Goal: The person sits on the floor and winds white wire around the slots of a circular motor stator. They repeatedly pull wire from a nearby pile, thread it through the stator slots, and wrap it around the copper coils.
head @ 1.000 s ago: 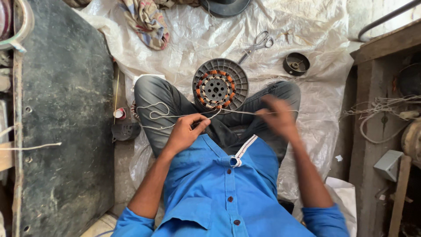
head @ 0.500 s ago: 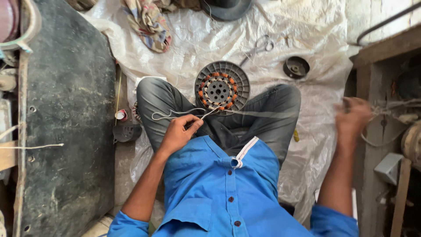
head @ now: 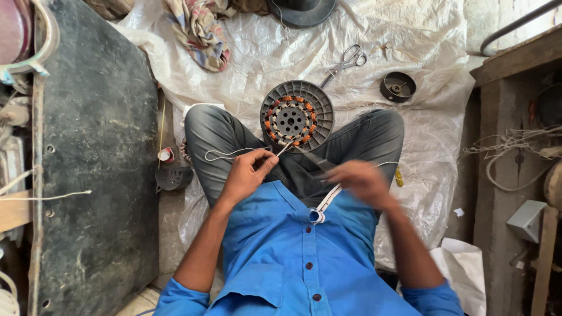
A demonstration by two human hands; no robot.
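While my left hand pinches the white cord at 9 o'clock of my lap, the round stator rests between my knees at 12; my blurred right hand, grip unclear, hovers at 3.

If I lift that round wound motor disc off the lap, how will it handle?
The motor disc looks like metal packed with copper windings, so probably heavy for its size and stiff. Lying flat between the knees, it seems unlikely to roll. The white cord pinched in the left hand may tug it.
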